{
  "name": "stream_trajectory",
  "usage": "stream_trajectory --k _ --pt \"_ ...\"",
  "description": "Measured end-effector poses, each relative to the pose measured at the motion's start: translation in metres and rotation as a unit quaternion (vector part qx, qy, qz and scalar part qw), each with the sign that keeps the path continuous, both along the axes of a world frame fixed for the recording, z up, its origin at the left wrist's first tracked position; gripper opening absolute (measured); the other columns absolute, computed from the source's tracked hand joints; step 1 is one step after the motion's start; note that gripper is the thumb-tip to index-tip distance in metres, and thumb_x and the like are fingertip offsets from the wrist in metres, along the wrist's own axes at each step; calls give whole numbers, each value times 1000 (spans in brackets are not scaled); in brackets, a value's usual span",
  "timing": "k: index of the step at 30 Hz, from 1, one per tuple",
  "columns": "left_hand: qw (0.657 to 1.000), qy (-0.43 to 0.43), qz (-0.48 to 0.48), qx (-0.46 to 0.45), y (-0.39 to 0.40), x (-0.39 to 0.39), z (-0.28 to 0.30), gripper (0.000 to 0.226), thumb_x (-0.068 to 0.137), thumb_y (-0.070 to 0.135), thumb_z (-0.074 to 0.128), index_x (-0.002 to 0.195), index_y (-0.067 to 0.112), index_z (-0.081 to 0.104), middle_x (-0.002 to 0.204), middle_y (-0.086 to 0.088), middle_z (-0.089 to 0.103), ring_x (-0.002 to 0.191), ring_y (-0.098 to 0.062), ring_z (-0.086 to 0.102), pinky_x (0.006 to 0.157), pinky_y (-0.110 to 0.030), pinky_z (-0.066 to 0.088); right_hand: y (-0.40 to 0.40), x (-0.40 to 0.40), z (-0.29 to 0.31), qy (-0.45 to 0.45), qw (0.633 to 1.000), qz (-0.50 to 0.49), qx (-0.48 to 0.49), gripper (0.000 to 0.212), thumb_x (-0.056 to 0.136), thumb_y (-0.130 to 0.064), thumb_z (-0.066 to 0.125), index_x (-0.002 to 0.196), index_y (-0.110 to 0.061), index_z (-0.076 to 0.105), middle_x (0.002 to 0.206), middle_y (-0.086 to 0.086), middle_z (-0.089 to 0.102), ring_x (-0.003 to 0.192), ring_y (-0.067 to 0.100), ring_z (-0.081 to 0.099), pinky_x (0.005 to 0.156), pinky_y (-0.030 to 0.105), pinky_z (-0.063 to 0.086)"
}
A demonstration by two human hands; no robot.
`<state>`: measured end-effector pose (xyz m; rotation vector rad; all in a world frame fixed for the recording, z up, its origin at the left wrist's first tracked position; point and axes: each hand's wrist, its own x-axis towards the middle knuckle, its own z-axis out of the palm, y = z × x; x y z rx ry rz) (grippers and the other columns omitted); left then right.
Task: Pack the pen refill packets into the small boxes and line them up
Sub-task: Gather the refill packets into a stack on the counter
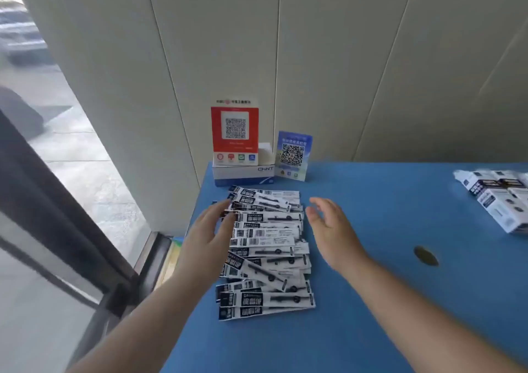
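Pale wall panels stand behind a blue surface [371, 201], and the pen refill packets [265, 247] are our landmark: a long overlapping spread of them lies flat along the surface's left side. Beyond the far end of that spread stand a red QR sign [235, 132] and a blue QR sign [293, 155], the red one on a white carton [243, 174]. Well to the right of the packets, at the edge of view, lies a cluster of small boxes [497, 198], blurred, so we cannot tell which are open.

We judge the packets to be light, thin and flexible, with glossy sleeves that will slide over one another and fan out easily. A stack of them would be better taken across the middle of its length, squared up between both hands, than by one end, where it would droop and shed.

Our left hand [208, 235] has its fingers straight and spread, the fingertips [228, 205] touching the left ends of the packets near the far end of the spread; nothing is pinched. Our right hand [328, 224] hovers just right of the packets, palm turned towards them, its grip wide and loose, holding nothing. Whether it touches the packet ends we cannot tell. No packet looks boxed yet from here, so we judge the packing barely begun.
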<state>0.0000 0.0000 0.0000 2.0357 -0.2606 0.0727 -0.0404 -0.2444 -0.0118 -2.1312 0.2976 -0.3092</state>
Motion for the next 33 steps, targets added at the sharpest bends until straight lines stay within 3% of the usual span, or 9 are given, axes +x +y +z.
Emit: stream_trajectory --k 2,6,12,17,20,23,27,30,33 --pt "998 29 22 49 -2 5 -20 42 106 37 46 147 31 49 147 15 47 139 -8 39 112 -30 30 -3 1 -17 36 999 -21 34 48 106 -37 43 148 -13 44 149 1 44 141 16 39 110 23 24" --pt "986 123 105 28 -2 6 -59 48 105 43 44 151 29 44 158 4 40 145 -15 35 118 -38 27 0 -1 -51 89 991 12 97 57 105 -42 42 155 -15 34 162 0 31 146 10 27 117 25 18" --pt "981 130 126 70 -23 -1 -71 48 105 42 44 152 30 43 165 9 25 152 -10 18 117 -32 14 13 -6 -71 75 989 96 79 84 90 -66 31 160 -21 18 169 -11 2 153 1 2 121 24 4" --pt "978 145 136 68 -36 -9 -69 48 106 39 45 153 30 40 165 11 23 150 -6 13 113 -26 9 17 -9 -73 79 982 162 51 87 90 -69 30 161 -24 10 166 -17 -12 151 -3 -9 125 29 2" --pt "976 144 141 79 -28 -14 -68 48 106 37 46 154 31 39 164 8 24 150 -9 14 116 -30 10 10 -21 -71 57 982 175 38 87 93 -73 35 161 -27 8 166 -18 -20 152 -2 -11 127 35 6" --pt "975 136 146 100 -11 -21 -71 49 106 38 46 154 32 38 165 10 24 150 -8 16 119 -34 13 0 -47 -72 13 964 254 -75 98 87 -81 43 161 -29 4 167 -11 -23 155 11 -13 123 40 8" --pt "984 122 81 99 -5 -32 -79 50 105 43 47 153 36 39 161 20 25 143 8 17 112 -21 14 8 -65 -79 31 907 294 -300 108 78 -88 41 157 -41 -14 165 0 -30 153 20 -25 122 48 4" --pt "990 102 39 91 -6 -37 -82 52 102 46 49 152 34 41 156 25 30 143 10 19 112 -18 18 25 -55 -75 58 919 236 -309 98 83 -81 37 161 -29 8 168 7 -19 155 28 -16 125 50 8" --pt "992 86 38 85 3 -33 -83 42 100 34 54 141 27 54 141 20 43 137 -3 35 118 -34 32 37 -45 -70 81 928 192 -308 99 81 -81 37 160 -25 18 168 5 -15 156 26 -13 126 50 10"
